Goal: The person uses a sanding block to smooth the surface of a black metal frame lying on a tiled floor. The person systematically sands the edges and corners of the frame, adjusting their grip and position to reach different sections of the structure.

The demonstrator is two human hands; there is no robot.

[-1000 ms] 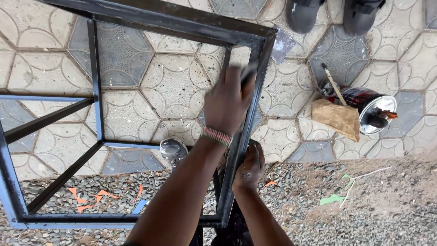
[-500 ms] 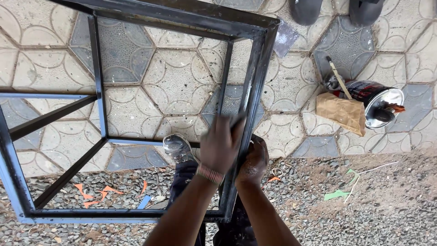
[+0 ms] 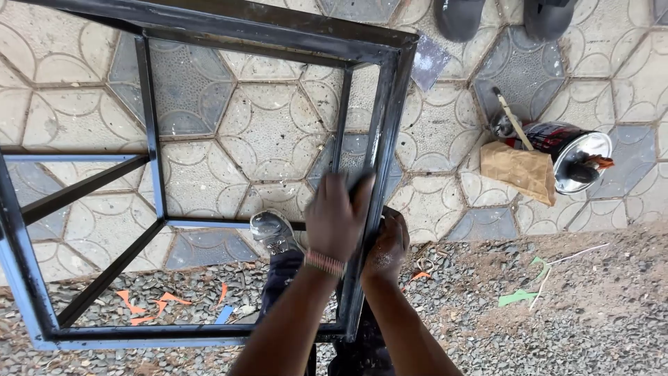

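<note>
Change: half a second ago the left hand (image 3: 339, 216) sat lower on the right-hand upright bar (image 3: 379, 174) of the metal frame (image 3: 209, 28), and a second ago it was well up that bar; now it lies near the bar's middle, so it looks to be rubbing up and down the steel.
Meaning: judged from that travel, the work in hand is wiping or sanding the bar, and it is under way on this one upright only.
Left hand: fingers spread and pressed flat against the bar, possibly over a dark pad or cloth; the blur makes it hard to be sure. A beaded wristband (image 3: 324, 262) circles the wrist.
Right hand: the right hand (image 3: 385, 244) is closed around the same bar just below and to the right of the left, steadying it.
Frame: dark painted steel, open box shape, standing on hexagonal paving (image 3: 271, 132) with its near edge over gravel (image 3: 557, 327).
Counts: one frame; two hands on it; one grey shoe (image 3: 273, 232) of the person seen through the frame; two dark shoes (image 3: 459, 15) of another person at the top edge.
Beside: one tipped paint tin (image 3: 570, 153), one brush handle (image 3: 513, 118), one brown paper piece (image 3: 520, 170), well apart from the hands.
</note>
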